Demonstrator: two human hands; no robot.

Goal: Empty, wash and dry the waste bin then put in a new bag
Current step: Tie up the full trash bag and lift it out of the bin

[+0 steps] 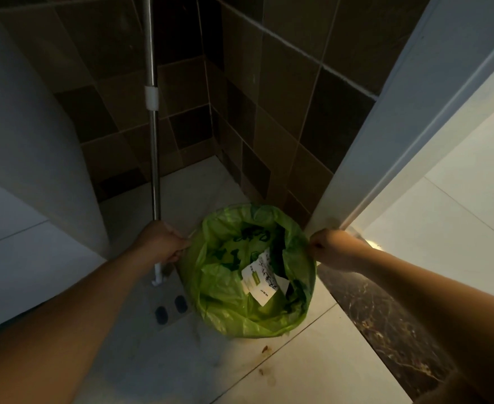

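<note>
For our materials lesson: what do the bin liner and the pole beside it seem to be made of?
Green bin liner: thin, glossy plastic film, likely; it crinkles and light shows through.
Pole: brushed metal, probably steel; silvery with a lengthwise sheen. Its white collar looks like plastic.

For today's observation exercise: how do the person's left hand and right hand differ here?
The left hand is in shadow beside the metal pole; the right hand is lit, near the door frame. They grip opposite sides. Both pinch the green bag at its rim.
</note>
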